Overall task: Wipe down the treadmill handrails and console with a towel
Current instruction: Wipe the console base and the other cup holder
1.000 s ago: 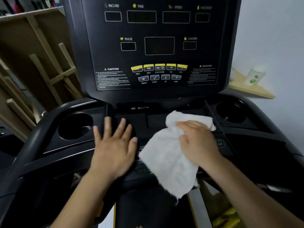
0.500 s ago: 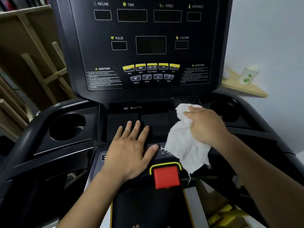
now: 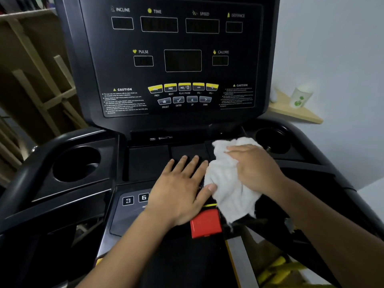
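Note:
A white towel [image 3: 230, 181] lies bunched on the flat tray of the black treadmill console [image 3: 178, 59], just left of the right cup holder [image 3: 272, 140]. My right hand [image 3: 255, 169] presses down on the towel and grips it. Flat on the console beside it, my left hand [image 3: 180, 190] rests with fingers spread, its thumb touching the towel's edge. The left handrail [image 3: 27, 173] curves down at the left. The right handrail is mostly hidden behind my right arm.
A red safety key [image 3: 205, 224] sits below my left hand. Number buttons [image 3: 135, 199] show at the lower left, and a left cup holder [image 3: 76, 163]. Wooden frames [image 3: 41, 84] stand at the left. A small corner shelf [image 3: 295, 113] holds a paper cup [image 3: 300, 98].
My right hand has carried the towel rightward across the tray toward the right cup holder. My left hand has shifted right along the console, uncovering the number buttons and now touching the towel.

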`<state>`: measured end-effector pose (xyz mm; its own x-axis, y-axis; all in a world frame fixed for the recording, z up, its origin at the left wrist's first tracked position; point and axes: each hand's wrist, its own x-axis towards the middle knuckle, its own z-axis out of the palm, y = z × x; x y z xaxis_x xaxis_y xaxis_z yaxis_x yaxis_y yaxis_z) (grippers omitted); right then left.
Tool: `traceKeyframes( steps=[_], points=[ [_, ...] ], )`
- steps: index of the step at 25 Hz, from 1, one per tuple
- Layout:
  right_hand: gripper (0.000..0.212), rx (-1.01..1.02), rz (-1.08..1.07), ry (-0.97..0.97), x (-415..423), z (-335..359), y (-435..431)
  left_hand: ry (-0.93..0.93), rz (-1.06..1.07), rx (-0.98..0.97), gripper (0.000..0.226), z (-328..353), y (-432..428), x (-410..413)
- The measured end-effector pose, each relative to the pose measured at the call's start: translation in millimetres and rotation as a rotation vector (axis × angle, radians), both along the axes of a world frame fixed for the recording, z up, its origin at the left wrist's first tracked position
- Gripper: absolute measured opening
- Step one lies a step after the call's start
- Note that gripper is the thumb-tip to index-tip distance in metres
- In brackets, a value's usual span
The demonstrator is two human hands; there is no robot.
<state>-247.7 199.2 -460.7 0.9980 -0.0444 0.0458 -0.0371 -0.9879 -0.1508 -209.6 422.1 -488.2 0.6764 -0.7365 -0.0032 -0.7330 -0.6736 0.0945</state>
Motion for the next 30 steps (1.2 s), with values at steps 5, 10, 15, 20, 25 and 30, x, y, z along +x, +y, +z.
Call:
traceKeyframes(
  steps=[5, 10, 15, 20, 25, 30],
  points=[
    [0.058, -0.145, 0.093, -0.025, -14.6, 4.0, -28.7, 0.0, -0.01, -0.043, 0.077, 0.4, 4.3, -1.6],
    [0.049, -0.13, -0.144, 0.04, 28.9, 2.2, 1.4, 0.005, -0.017, -0.064, 0.076, 0.0, 3.2, -1.0],
    [0.055, 0.02, -0.166, -0.029, -37.4, -0.8, 0.6, -0.001, -0.025, -0.075, 0.078, -0.3, 5.0, -0.6],
    [0.054, 0.109, -0.397, -0.057, 27.9, 0.3, -30.2, 0.009, -0.033, -0.078, 0.078, -1.3, 4.1, 1.4],
    [0.056, -0.025, -0.343, -0.032, -1.9, -12.0, -21.6, 0.004, -0.026, -0.094, 0.078, -2.2, 4.1, 1.0],
    [0.053, -0.085, -0.428, 0.064, 30.7, 6.4, -26.1, -0.003, -0.034, -0.079, 0.077, -3.9, 4.5, 1.4]
  ],
)
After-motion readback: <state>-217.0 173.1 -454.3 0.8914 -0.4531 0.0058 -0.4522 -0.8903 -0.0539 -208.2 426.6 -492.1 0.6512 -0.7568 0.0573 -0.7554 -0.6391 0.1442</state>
